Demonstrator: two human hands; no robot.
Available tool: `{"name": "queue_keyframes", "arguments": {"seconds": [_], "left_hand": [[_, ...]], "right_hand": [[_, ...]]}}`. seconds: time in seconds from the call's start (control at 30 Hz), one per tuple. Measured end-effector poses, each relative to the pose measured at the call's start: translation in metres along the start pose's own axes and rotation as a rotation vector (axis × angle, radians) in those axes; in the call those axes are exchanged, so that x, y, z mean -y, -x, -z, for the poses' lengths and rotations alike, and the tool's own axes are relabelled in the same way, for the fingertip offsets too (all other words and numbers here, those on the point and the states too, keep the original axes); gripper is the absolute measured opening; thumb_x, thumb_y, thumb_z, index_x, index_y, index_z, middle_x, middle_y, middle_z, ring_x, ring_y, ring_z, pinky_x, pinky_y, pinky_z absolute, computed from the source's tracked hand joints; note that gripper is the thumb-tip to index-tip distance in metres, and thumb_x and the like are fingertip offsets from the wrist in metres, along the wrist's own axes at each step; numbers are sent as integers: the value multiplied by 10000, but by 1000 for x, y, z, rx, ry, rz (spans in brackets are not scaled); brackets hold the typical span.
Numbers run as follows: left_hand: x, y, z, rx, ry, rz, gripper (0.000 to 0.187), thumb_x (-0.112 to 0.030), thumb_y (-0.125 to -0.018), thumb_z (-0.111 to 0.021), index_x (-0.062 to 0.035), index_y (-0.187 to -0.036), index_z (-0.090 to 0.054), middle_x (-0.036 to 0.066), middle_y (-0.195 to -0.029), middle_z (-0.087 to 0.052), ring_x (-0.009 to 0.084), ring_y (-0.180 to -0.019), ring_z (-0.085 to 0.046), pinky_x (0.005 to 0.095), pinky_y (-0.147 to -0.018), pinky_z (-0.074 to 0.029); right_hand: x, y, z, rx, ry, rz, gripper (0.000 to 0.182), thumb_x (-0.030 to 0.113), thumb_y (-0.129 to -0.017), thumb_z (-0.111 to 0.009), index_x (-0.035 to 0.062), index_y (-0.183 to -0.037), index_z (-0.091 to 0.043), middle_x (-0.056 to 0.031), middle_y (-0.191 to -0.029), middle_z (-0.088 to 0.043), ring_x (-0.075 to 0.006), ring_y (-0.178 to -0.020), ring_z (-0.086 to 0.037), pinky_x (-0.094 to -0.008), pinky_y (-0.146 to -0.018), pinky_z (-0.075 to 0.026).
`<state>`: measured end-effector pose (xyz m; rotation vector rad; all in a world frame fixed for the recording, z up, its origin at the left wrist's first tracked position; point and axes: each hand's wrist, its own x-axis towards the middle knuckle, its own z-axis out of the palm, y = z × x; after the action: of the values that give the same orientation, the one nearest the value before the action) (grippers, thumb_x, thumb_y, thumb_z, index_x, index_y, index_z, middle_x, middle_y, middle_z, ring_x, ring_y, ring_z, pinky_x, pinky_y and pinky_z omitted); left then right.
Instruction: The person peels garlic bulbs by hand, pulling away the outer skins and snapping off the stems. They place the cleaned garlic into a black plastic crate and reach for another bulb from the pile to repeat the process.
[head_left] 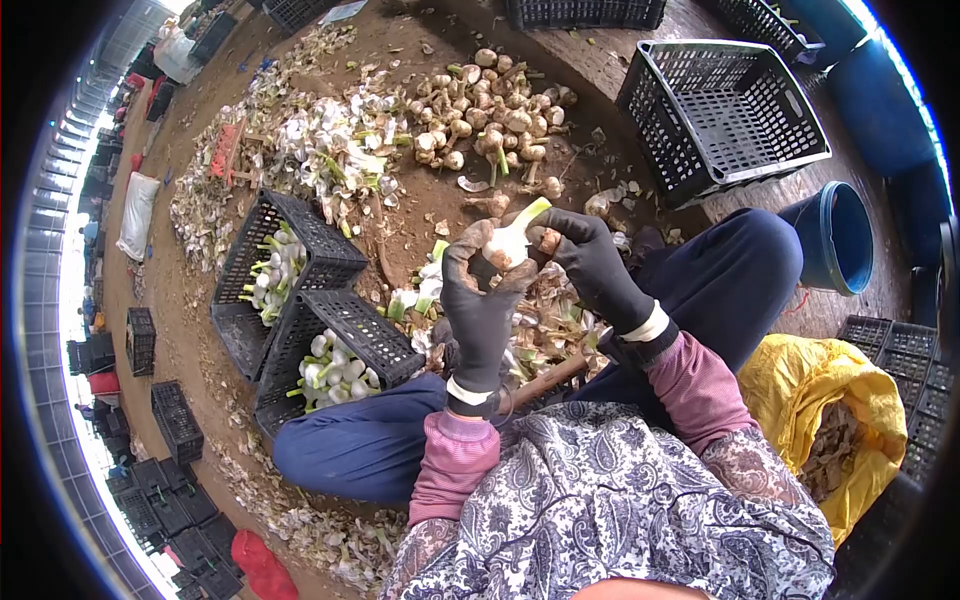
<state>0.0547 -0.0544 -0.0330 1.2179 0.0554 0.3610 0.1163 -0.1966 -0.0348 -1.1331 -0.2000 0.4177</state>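
Observation:
A white garlic bulb [508, 248] with a short green stem is held up in front of me, its root end toward my left hand. My left hand [478, 290], in a dark glove with dirt-stained fingertips, curls its thumb and fingers round the bulb's lower side. From the other side, my right hand [588, 262], gloved alike, is closed with its fingertips at the bulb beside the stem. Whether a small tool is in the right hand is hidden. Below the hands lie loose garlic skins [550, 320] and trimmed stems.
Unpeeled garlic bulbs [490, 110] are heaped ahead, beside a pile of skins [320, 140]. Two tilted black crates [330, 250] [375, 335] at left hold cleaned bulbs. Another black crate [735, 165], a blue bucket [830, 235] and a yellow sack [790, 375] stand at right.

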Motion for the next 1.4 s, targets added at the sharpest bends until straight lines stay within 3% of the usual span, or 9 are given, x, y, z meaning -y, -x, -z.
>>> {"name": "queue_keyframes", "arguments": {"seconds": [0.1, 0.37, 0.5, 0.67, 0.87, 0.97, 1.07, 1.17, 1.4], "left_hand": [[0, 0, 2, -3, -3, -1, 618, 103, -808, -765, -18, -1349, -490, 109, -1329, -582, 171, -1187, -597, 320, -1002, -530], [9, 2, 8, 8, -295, -101, 604, 69, -817, -773, -22, -1344, -494, 98, -1321, -581, 170, -1190, -590, 325, -1016, -519], [7, 3, 3, -18, -56, 5, 613, 67, -815, -776, -33, -1348, -490, 104, -1315, -585, 184, -1194, -592, 331, -1025, -512], [-3, 1, -3, -51, 113, 105, 602, 56, -817, -778, -38, -1343, -500, 107, -1329, -577, 195, -1199, -592, 334, -1028, -507], [14, 3, 4, -41, -356, -146, 574, 36, -816, -783, -19, -1327, -527, 95, -1309, -589, 198, -1184, -601, 339, -1011, -516], [18, 4, 3, -54, -312, -113, 576, 56, -812, -775, -16, -1328, -529, 95, -1285, -601, 183, -1152, -614, 330, -1007, -517], [3, 2, -1, -34, 140, 135, 578, 45, -817, -770, -16, -1339, -529, 97, -1257, -617, 160, -1122, -622, 307, -1003, -513], [-1, -5, 3, -6, 177, 235, 601, 22, -835, -755, -7, -1378, -500, 99, -1230, -631, 156, -1101, -632, 299, -978, -533], [4, -2, 3, -66, 253, 167, 670, 78, -797, -717, -1, -1408, -452, 108, -1232, -635, 195, -1111, -646, 317, -954, -557]], "right_hand": [[-3, -3, 7, 129, -225, 14, 186, 153, -972, -698, -9, -1063, -716, 12, -948, -693, -64, -819, -612, -258, -747, -506], [3, -3, 1, 28, 22, 2, 192, 161, -967, -702, -4, -1057, -737, 8, -864, -702, -72, -755, -607, -256, -718, -501], [0, -3, 4, 14, 83, -6, 209, 177, -965, -708, -1, -1072, -735, 10, -893, -711, -71, -759, -611, -253, -725, -505], [4, 0, -2, -24, -147, -83, 227, 184, -963, -713, -1, -1093, -728, 14, -929, -718, -65, -795, -622, -247, -745, -507], [0, -2, 2, -26, -13, -52, 183, 135, -940, -728, -14, -1045, -735, 12, -875, -721, -61, -738, -630, -241, -701, -521], [-1, 0, -1, -107, 41, -42, 154, 87, -927, -725, -18, -1040, -734, 5, -870, -724, -50, -736, -624, -242, -695, -523], [2, 1, -4, -167, 142, 27, 164, 46, -921, -712, -21, -1071, -723, -11, -905, -730, -45, -782, -627, -242, -715, -529], [-10, -2, 2, -171, 179, 90, 191, 37, -920, -708, -25, -1101, -709, -25, -945, -733, -50, -826, -633, -241, -741, -532], [10, 0, -2, -159, 3, -3, 228, 61, -893, -759, -16, -1097, -692, -29, -994, -724, -85, -880, -661, -249, -814, -532]]}}
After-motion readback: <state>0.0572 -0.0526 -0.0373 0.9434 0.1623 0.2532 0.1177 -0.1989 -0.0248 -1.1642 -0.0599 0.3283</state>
